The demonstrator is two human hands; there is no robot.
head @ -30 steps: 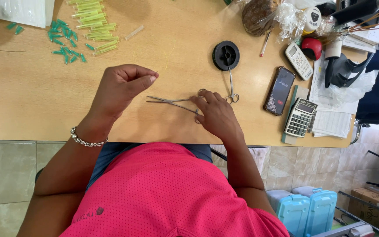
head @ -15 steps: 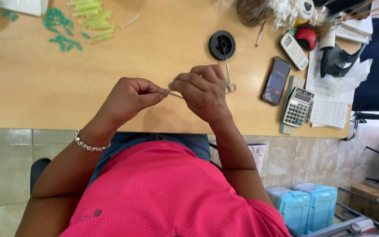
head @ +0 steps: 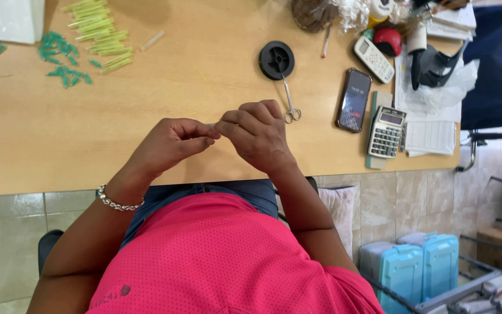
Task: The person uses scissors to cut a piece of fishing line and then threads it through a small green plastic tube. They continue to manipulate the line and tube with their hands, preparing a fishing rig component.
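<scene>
- Head view: a pale wooden table [head: 146,110] fronts a tiled wall; the seated person in a pink shirt leans over its near edge.
- The left hand [head: 166,145] and right hand [head: 256,134] meet fingertip to fingertip above the table, pinching something fine between them, likely held close for precise work; the item itself is too small to make out.
- Small scissors [head: 290,103] and a black spool [head: 276,60] lie just beyond the hands, within easy reach.
- Yellow-green sticks [head: 97,29] and teal bits [head: 62,55] sit well apart, far left.
- A phone [head: 354,100] and calculator [head: 386,132] lie to the right; clutter at the top edge is cut off.
</scene>
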